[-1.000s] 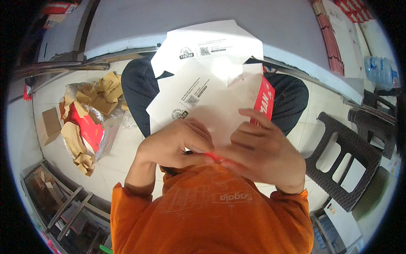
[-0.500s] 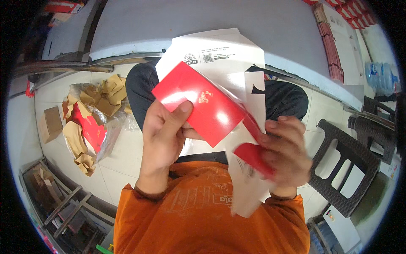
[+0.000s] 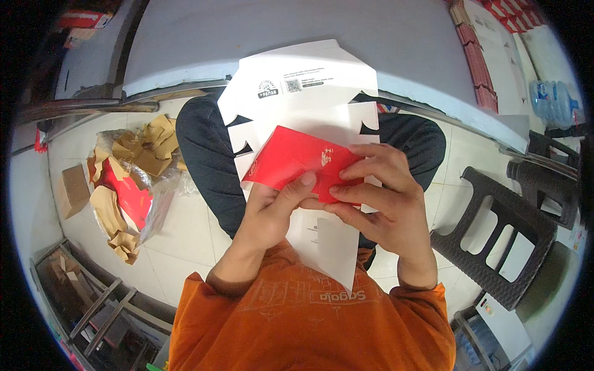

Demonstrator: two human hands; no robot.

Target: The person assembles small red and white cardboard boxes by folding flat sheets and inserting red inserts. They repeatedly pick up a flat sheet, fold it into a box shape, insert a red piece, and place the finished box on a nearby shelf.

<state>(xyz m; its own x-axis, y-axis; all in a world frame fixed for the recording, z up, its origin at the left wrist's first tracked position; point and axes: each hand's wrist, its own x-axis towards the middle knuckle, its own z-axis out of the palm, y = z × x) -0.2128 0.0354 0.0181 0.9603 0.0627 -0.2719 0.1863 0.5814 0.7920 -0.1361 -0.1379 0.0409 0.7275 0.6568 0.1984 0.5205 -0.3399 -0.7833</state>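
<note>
Both hands hold a glossy red folded card with gold print, over my lap. My left hand grips its lower edge, thumb pressed on the front. My right hand has its fingers bent over the right end of the card, the thumb close to the left fingers. Under the card, a white die-cut cardboard blank with dark print and notched sides lies across my lap. Its far end leans toward the grey-blue surface. A white pointed panel reaches down to my shirt; whether it belongs to the blank is hidden by my hands.
On the tiled floor at left lies torn brown paper with plastic wrap and red sheets, beside a small cardboard box. A grey-blue raised surface spans the far side. A dark plastic stool and clear bottles are at right.
The right hand has moved in from the right and up onto the red card. The card has come lower, and its loose right-hand flap is now under the right fingers. The white pointed panel has settled.
</note>
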